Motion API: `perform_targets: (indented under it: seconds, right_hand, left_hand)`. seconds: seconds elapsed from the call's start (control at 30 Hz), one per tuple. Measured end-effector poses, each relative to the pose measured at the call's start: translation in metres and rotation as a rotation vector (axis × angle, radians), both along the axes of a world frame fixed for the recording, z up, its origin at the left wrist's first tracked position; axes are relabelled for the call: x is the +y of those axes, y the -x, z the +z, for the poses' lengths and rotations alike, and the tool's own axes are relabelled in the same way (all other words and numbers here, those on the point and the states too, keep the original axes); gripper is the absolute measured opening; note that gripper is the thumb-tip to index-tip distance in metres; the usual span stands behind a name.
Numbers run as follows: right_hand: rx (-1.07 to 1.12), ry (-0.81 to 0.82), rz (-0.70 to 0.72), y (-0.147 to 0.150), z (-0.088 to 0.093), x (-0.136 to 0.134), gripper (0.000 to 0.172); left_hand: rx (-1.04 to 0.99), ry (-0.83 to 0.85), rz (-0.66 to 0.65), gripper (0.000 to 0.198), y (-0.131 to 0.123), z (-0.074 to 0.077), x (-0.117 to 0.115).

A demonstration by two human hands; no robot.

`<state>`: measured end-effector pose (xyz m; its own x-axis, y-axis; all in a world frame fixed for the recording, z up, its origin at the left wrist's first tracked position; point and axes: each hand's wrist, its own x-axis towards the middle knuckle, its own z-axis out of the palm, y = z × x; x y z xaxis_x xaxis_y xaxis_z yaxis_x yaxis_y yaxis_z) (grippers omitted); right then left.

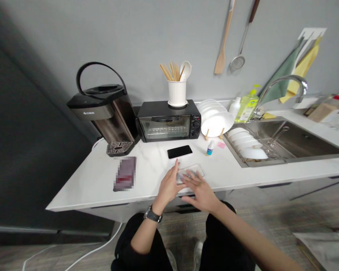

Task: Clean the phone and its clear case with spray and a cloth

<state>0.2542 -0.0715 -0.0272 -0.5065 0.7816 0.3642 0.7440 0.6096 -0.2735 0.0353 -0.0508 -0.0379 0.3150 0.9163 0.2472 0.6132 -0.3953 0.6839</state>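
A clear phone case point(198, 170) lies on the white counter near its front edge. My left hand point(168, 184), with a watch on the wrist, grips the case's left end between thumb and fingers. My right hand point(200, 191) rests its spread fingers on top of the case, covering part of it, and is slightly blurred. Just beyond lies a smartphone point(180, 151) with a dark screen. To its right stands a small white bottle point(209, 148) with a blue label, beside a pink piece point(221, 145).
A purple cloth-like item point(125, 174), pixelated, lies at left before a water dispenser point(113, 116). Behind are a toaster oven point(168, 122) with a utensil holder point(177, 93) on top and racked white plates point(214, 122). The sink point(307, 141) at right holds bowls point(247, 143).
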Motion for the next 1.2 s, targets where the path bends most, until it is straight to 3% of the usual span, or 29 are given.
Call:
perform_targets:
  seconds: [0.1, 0.23, 0.33, 0.47, 0.7, 0.83, 0.93, 1.03, 1.13, 1.2]
  right_hand:
    - [0.015, 0.024, -0.017, 0.002, 0.000, 0.002, 0.050]
    - [0.037, 0.024, 0.026, 0.003, 0.000, 0.002, 0.055]
    - [0.034, 0.016, -0.065, -0.003, 0.001, 0.003, 0.046]
    - [0.042, 0.032, 0.015, -0.009, 0.002, 0.003, 0.052]
    - [0.102, 0.023, 0.018, -0.020, -0.002, 0.006, 0.053]
    - [0.237, 0.058, -0.004, -0.027, -0.009, 0.009, 0.047]
    - [0.577, 0.153, -0.037, -0.036, -0.016, 0.014, 0.046]
    - [0.941, 0.284, -0.126, -0.046, -0.021, 0.023, 0.049]
    - [1.064, 0.376, -0.091, -0.053, -0.022, 0.029, 0.053]
    - [1.097, 0.391, -0.081, -0.055, -0.021, 0.031, 0.056]
  left_hand:
    - [0.002, 0.004, -0.001, 0.117, 0.001, 0.000, 0.000]
    - [0.013, 0.014, 0.009, 0.114, 0.002, 0.000, 0.000]
    - [0.050, 0.014, 0.021, 0.113, 0.003, 0.002, 0.001]
    - [0.096, 0.017, 0.036, 0.106, 0.002, 0.006, 0.002]
    - [0.164, 0.023, 0.045, 0.086, 0.000, 0.014, 0.003]
    - [0.264, 0.004, -0.032, 0.080, 0.005, 0.016, 0.005]
    - [0.319, 0.005, -0.099, 0.091, 0.013, 0.019, 0.023]
    - [0.326, -0.066, 0.002, 0.083, 0.019, 0.024, 0.060]
    - [0.412, -0.039, 0.057, 0.076, 0.019, 0.025, 0.099]
    - [0.466, -0.052, 0.004, 0.064, 0.018, 0.022, 0.114]
